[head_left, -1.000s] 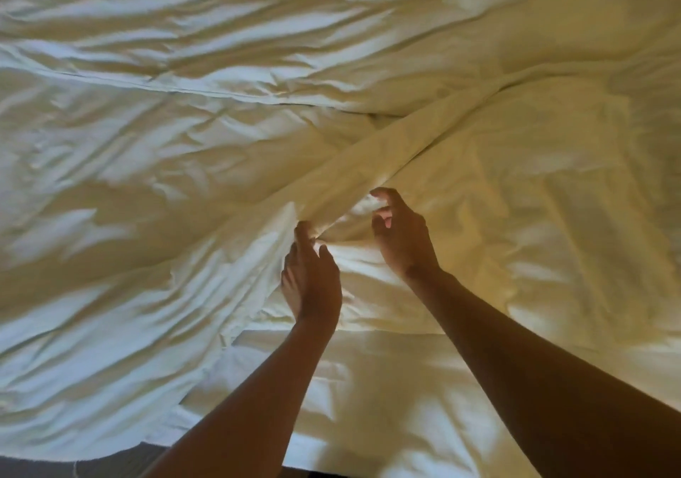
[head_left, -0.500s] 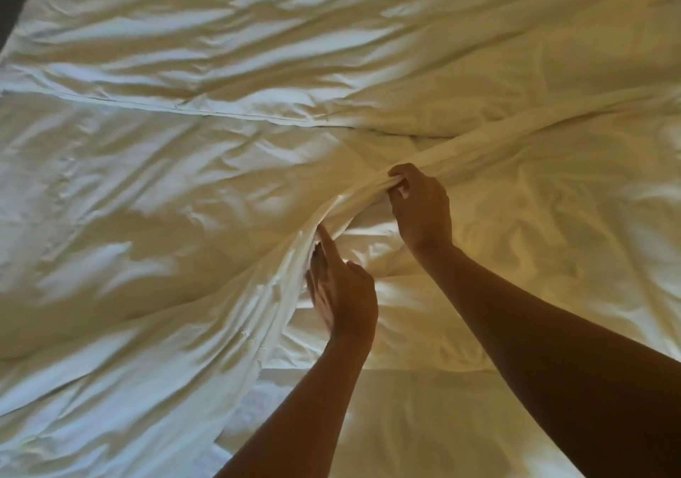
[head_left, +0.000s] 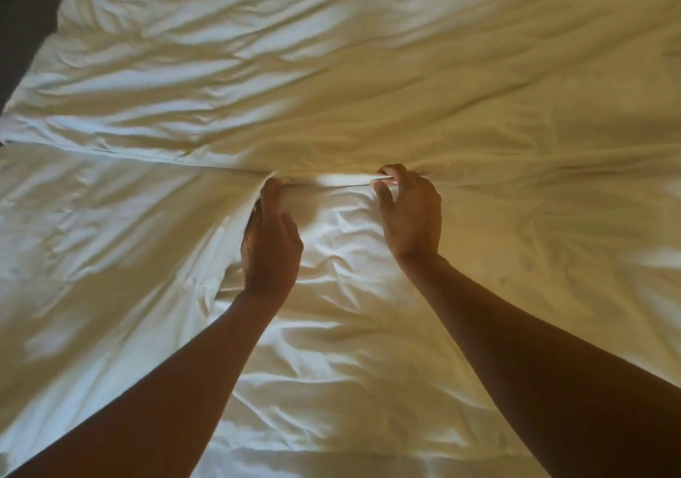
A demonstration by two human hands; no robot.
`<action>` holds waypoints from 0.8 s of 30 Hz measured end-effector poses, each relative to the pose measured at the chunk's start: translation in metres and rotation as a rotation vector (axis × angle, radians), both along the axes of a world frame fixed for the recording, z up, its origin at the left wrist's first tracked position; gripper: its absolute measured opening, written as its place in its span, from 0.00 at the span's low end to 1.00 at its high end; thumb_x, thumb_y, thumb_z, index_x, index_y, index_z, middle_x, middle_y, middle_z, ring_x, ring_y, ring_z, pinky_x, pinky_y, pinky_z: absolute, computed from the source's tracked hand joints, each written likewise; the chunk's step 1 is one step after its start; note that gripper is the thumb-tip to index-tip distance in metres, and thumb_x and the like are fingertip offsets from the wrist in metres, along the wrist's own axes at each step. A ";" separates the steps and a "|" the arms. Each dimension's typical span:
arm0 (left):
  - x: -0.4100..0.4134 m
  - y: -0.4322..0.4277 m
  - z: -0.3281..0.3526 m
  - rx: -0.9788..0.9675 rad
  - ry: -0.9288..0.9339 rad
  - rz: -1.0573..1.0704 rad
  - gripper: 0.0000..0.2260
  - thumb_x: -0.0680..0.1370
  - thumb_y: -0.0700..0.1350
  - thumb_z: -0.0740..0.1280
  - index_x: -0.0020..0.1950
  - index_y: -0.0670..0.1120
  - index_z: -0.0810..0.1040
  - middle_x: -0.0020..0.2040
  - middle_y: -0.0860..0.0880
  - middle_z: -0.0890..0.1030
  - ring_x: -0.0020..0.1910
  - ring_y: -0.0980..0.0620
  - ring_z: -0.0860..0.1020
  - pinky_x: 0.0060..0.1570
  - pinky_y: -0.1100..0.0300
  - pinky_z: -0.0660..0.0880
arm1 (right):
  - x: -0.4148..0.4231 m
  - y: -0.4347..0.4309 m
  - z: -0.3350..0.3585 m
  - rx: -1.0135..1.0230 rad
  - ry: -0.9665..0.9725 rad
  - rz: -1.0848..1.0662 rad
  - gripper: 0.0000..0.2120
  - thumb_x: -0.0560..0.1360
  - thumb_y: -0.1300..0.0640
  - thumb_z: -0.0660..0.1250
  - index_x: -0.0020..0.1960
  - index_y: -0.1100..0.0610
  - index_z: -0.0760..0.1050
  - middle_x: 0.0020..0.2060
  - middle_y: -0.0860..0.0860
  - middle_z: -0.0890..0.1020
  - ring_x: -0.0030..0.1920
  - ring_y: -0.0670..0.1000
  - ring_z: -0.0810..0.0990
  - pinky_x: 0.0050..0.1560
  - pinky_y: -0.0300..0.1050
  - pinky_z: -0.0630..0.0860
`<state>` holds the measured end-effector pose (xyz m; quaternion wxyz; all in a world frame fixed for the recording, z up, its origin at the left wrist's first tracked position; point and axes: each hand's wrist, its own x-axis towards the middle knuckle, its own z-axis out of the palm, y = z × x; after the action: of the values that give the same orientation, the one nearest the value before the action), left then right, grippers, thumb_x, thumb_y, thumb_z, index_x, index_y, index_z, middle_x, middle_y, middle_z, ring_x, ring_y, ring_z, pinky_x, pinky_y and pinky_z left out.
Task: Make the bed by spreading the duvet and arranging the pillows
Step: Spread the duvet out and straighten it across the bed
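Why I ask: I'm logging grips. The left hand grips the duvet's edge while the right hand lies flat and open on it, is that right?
Not quite. The head view shows the right hand is not flat and open: its thumb and fingers pinch the edge of the duvet too. The left hand does grip that edge, as you said.

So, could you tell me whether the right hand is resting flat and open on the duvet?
No, the right hand pinches a folded edge of the duvet between its thumb and curled fingers.
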<state>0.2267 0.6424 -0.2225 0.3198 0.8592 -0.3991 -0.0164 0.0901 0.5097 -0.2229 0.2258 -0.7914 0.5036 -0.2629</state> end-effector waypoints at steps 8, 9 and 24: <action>0.066 -0.053 -0.028 0.185 -0.175 -0.262 0.26 0.82 0.43 0.60 0.79 0.40 0.57 0.72 0.40 0.69 0.71 0.41 0.68 0.72 0.52 0.60 | 0.031 -0.035 -0.030 0.023 0.190 0.093 0.23 0.82 0.48 0.54 0.75 0.52 0.65 0.65 0.54 0.78 0.68 0.59 0.71 0.74 0.55 0.60; 0.069 -0.062 -0.031 0.197 -0.196 -0.267 0.27 0.83 0.46 0.59 0.79 0.39 0.56 0.72 0.38 0.68 0.71 0.40 0.67 0.73 0.50 0.59 | 0.034 -0.039 -0.033 0.031 0.239 0.115 0.25 0.83 0.47 0.52 0.78 0.51 0.60 0.68 0.55 0.75 0.71 0.59 0.68 0.75 0.56 0.57; 0.124 -0.134 -0.078 0.305 -0.070 -0.334 0.32 0.82 0.59 0.57 0.81 0.43 0.53 0.80 0.42 0.57 0.79 0.45 0.56 0.76 0.57 0.49 | 0.076 -0.094 -0.080 0.258 0.348 0.043 0.33 0.81 0.39 0.50 0.79 0.42 0.36 0.81 0.48 0.48 0.80 0.52 0.41 0.77 0.58 0.36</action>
<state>0.3511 0.5086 -0.3002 0.1651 0.8196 -0.5395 -0.0994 0.1662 0.4157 -0.3025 0.2402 -0.8000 0.5474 -0.0507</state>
